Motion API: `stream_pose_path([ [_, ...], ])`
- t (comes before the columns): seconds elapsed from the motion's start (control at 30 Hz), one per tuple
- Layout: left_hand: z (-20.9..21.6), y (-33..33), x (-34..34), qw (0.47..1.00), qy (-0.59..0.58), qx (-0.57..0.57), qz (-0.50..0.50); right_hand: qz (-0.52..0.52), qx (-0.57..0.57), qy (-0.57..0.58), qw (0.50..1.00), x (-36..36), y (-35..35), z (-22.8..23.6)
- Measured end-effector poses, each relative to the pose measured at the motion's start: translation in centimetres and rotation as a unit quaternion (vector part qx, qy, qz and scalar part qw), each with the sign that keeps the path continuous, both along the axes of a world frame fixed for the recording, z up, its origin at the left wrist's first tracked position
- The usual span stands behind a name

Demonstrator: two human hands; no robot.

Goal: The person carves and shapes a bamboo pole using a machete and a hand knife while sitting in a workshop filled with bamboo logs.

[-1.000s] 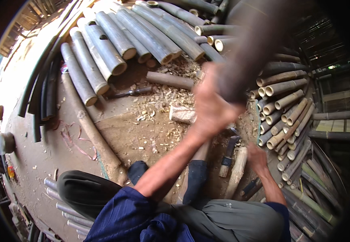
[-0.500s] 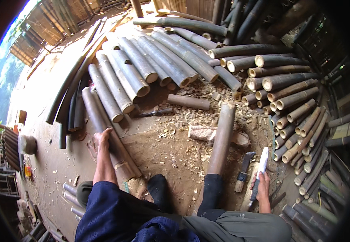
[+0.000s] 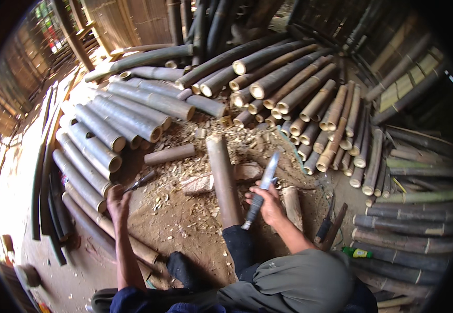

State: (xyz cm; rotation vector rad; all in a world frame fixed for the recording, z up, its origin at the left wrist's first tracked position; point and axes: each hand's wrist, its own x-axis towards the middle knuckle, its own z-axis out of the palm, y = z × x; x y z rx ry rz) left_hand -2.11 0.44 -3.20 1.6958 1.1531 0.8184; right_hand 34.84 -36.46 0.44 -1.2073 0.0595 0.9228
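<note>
In my right hand (image 3: 269, 204) is a broad-bladed knife (image 3: 263, 189), gripped by its dark handle with the blade pointing up and away. Just left of it, a brown bamboo length (image 3: 222, 180) rests across a pale split log (image 3: 198, 183), its near end by my dark-covered foot (image 3: 238, 245). My left hand (image 3: 117, 203) has its fingers curled, near the cut ends of several bamboo poles; whether anything is inside the fingers is hidden. Beyond that hand lies a dark-handled tool (image 3: 142, 180) on the ground.
A short bamboo piece (image 3: 170, 154) lies among wood chips (image 3: 185, 143). Stacked bamboo (image 3: 310, 109) curves around the far side and right. Another dark-handled knife (image 3: 324, 224) and a green bottle (image 3: 357, 252) are to my right. A pale wood piece (image 3: 292, 206) lies nearer.
My right hand has brought the knife from low on the right to beside the brown bamboo length. My left hand has left the bamboo pole it was touching. The view has swung right.
</note>
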Motion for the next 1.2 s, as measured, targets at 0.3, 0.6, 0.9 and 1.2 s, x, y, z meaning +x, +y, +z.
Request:
stream_pose_path([
  [0.3,6.1,-21.2,21.6,0.928,0.208,-0.005,-0.308,0.199,0.073,-0.176,0.961,-4.3,3.8,4.3],
  [0.6,8.7,-18.0,21.3,0.905,-0.174,-0.366,-0.133,0.497,-0.001,0.117,0.860,-9.2,-2.8,0.9],
  [0.9,9.7,-23.8,22.2,0.699,-0.346,-0.597,-0.185,0.185,0.357,0.457,0.793,-8.3,-0.6,-1.0],
  [1.2,10.1,-23.2,20.7,0.775,-0.207,-0.543,-0.250,0.269,0.178,0.178,0.930,-3.8,-3.1,1.6],
])
